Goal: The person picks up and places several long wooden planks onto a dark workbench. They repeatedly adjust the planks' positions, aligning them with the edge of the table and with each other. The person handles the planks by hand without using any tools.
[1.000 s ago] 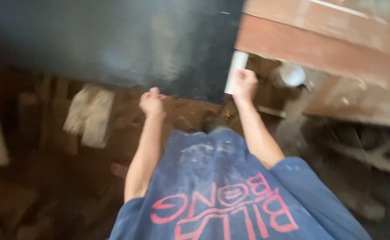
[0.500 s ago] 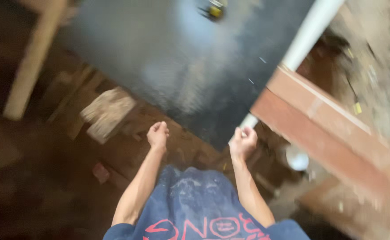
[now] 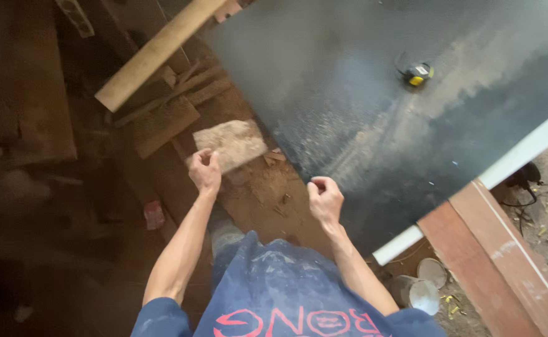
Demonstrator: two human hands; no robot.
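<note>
A big black board (image 3: 361, 93), dusted with sawdust, lies flat in front of me, and a white strip (image 3: 517, 156) runs along its right edge. A yellow and black tape measure (image 3: 416, 73) sits on it at the far side. My right hand (image 3: 325, 198) is a loose fist at the board's near left edge, with nothing seen in it. My left hand (image 3: 205, 170) is curled shut with nothing in it. It hangs over the floor to the left of the board, just in front of a pale rough block (image 3: 230, 145).
A round wooden pole (image 3: 155, 53) slants across the upper left over wood offcuts. A reddish plank (image 3: 498, 262) lies at the lower right beside two small white pots (image 3: 420, 290). The floor is brown dirt with scraps and a small red piece (image 3: 154, 214).
My view has swung left around the board's corner. My right hand has let go of the white edge strip and now sits at the board's black side edge. The tape measure has come into view.
</note>
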